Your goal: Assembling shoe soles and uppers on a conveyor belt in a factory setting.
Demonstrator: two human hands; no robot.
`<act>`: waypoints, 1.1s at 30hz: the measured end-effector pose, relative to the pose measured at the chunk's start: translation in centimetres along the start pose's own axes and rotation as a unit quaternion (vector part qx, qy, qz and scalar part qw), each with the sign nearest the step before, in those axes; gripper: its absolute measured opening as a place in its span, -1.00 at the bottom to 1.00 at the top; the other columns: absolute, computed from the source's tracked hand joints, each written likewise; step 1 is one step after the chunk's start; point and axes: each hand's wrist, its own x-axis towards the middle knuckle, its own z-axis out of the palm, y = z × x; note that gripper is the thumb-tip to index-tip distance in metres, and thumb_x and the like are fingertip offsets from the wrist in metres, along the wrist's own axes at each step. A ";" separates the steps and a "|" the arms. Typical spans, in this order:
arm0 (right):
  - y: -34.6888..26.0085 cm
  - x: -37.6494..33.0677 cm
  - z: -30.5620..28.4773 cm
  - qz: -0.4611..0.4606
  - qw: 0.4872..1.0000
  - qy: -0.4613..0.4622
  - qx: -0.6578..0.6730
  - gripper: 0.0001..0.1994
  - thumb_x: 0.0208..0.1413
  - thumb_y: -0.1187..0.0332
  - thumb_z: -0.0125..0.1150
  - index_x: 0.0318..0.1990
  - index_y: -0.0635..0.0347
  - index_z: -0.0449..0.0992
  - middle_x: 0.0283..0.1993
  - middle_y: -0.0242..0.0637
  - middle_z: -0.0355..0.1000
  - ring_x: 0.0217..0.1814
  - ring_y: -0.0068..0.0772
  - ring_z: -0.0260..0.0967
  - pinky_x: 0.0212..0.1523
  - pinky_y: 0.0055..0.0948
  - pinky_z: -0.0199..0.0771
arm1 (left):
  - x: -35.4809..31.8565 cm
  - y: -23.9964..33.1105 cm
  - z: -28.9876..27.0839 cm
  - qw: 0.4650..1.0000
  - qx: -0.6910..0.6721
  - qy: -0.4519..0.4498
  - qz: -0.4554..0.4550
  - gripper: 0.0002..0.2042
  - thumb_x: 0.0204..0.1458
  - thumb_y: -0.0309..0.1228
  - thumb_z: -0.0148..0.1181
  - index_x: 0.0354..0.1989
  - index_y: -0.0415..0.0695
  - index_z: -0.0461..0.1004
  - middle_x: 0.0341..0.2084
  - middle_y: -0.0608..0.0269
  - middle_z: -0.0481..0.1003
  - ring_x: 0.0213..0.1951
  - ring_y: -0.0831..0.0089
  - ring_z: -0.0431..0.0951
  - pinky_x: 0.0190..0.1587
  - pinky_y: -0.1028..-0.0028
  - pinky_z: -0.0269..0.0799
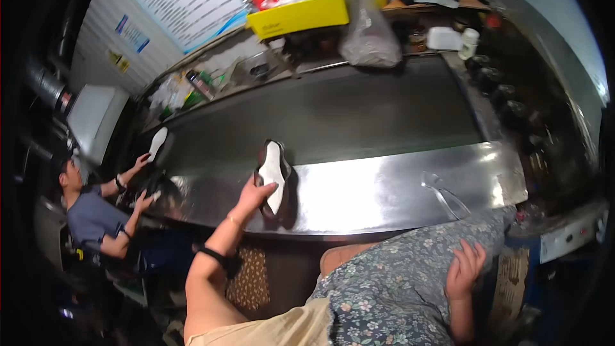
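The left hand (254,193) gripped the dark shoe (286,176) over the metal ledge (359,192), thumb on its white sole (271,161) — long axis running forward past the fingers — while the right hand (466,270), apparently empty, hung half-curled well apart.

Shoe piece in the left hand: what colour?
The shoe piece is white with a dark rim; best in the head view.

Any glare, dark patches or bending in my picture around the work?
Head view: strong glare on the metal ledge, right of the white sole-shaped piece in the left hand; head view: deep shadow at lower left, hiding detail; head view: fisheye bows the ledge's front edge, and the corners go black.
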 end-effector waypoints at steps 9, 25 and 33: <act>-5.4 8.8 -8.9 0.126 0.917 0.081 0.370 -0.41 0.12 0.35 0.33 0.29 0.30 0.29 0.16 -0.01 0.44 0.09 -0.17 0.48 0.06 -0.30 0.47 | -15.8 12.2 24.5 0.909 -0.117 -0.385 0.106 -0.15 -0.10 -0.43 0.44 0.39 -0.25 0.10 -0.03 0.17 0.50 -0.02 0.39 0.50 0.11 0.39 0.39; -6.7 -6.2 -17.4 -0.005 0.999 0.050 0.011 -0.57 0.02 0.16 0.36 0.01 0.18 0.54 0.20 -0.01 0.42 -0.03 -0.03 0.55 -0.07 -0.24 0.60 | -25.5 19.2 39.3 0.712 -0.146 -0.582 0.365 -0.08 -0.16 -0.07 0.48 0.31 -0.31 0.15 -0.19 0.02 0.56 -0.19 0.08 0.63 -0.11 0.31 0.52; -6.7 -5.8 -17.3 0.000 0.999 0.022 0.023 -0.59 -0.01 0.14 0.39 -0.04 0.12 0.55 0.19 -0.07 0.43 -0.04 -0.07 0.56 -0.09 -0.22 0.62 | -25.1 19.2 38.6 0.712 -0.134 -0.585 0.365 0.06 -0.16 -0.17 0.49 0.43 -0.33 -0.08 -0.12 -0.06 0.56 -0.09 0.14 0.62 0.01 0.36 0.46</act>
